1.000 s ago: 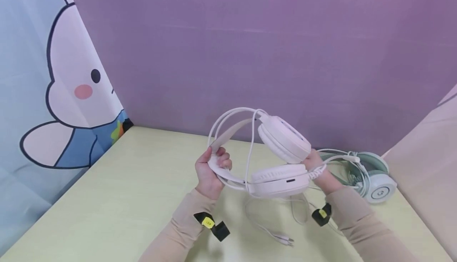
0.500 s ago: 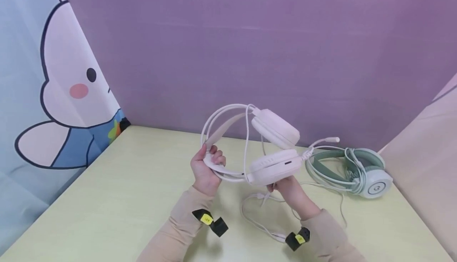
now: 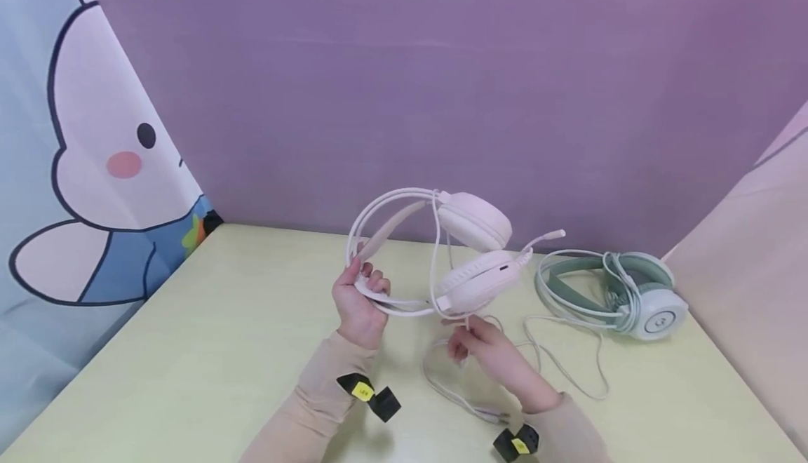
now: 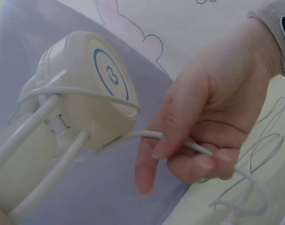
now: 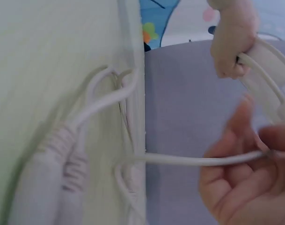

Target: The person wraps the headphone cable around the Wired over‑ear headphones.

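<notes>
A pale pink headset [image 3: 475,223] with a small microphone boom is held up above the table. My left hand [image 3: 371,286] grips its headband [image 3: 379,242] at the left end. My right hand [image 3: 459,345] is below the lower ear cup [image 3: 481,282] and pinches the headset's white cable [image 3: 468,323] between thumb and fingers. The left wrist view shows the ear cup [image 4: 86,89] close up and the right hand [image 4: 198,154] with the cable [image 4: 142,135] running through its fingers. In the right wrist view the cable [image 5: 189,160] leads to the right hand [image 5: 254,161], and the left hand [image 5: 231,42] is above.
A green and white headset [image 3: 653,312] with its cable bundled lies on the pale yellow table [image 3: 189,358] at the right. The pink headset's cable loops on the table and ends in plugs [image 3: 495,415] near me. A purple wall and a cartoon curtain [image 3: 95,168] stand behind.
My right hand let go of the ear cups' right side, moved down and left under the headset, and took the cable. The left hand kept its grip while the headset sank a little.
</notes>
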{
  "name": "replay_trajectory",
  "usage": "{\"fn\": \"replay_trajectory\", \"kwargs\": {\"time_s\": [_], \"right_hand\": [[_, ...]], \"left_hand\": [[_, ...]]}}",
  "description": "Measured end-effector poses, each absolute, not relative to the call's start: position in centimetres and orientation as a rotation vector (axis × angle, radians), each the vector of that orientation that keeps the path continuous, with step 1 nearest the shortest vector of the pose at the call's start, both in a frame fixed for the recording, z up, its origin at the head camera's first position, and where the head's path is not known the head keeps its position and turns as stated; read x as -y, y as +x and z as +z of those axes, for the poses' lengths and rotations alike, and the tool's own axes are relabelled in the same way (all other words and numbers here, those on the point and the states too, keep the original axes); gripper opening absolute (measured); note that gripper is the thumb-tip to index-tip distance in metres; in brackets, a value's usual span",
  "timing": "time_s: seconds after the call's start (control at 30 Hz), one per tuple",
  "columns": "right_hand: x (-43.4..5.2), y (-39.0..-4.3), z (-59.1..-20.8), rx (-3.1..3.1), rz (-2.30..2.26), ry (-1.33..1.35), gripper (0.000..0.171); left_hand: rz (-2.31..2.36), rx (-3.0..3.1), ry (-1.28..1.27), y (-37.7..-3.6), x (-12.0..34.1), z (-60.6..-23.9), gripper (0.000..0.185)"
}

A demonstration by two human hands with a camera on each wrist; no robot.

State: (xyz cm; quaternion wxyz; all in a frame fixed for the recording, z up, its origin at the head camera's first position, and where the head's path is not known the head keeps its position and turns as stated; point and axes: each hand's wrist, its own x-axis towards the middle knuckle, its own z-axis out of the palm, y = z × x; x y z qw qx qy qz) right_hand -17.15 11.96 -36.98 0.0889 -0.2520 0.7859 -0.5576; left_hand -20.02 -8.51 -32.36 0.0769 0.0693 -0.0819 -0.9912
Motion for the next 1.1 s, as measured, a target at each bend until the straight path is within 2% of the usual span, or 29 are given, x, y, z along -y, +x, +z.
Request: {"fn": "replay_trajectory", "kwargs": {"time_s": [0.37,0.73,0.87,1.1], "right_hand": [[-10.6,-15.0,-35.6,-2.575,-1.262,-0.836,0.023],[-9.7,-13.3,-35.1,-2.53,-1.216,-0.833,0.033],[-10.2,-13.1,-33.9,-2.619,-1.169,-0.882,0.029],[-11.5,-13.3,-32.8,-3.294,-0.923,-1.123,0.023]], "left_hand": [[-2.85,0.414,0.134,-20.0,8.2,-32.4,0.03],[-2.599,0.655,0.02,-20.1,8.0,-33.2,0.035],[-2.486,0.762,-0.112,-20.0,7.7,-33.5,0.04],[-2.443,0.946,-0.097,-19.8,7.2,-33.7,0.047]]}}
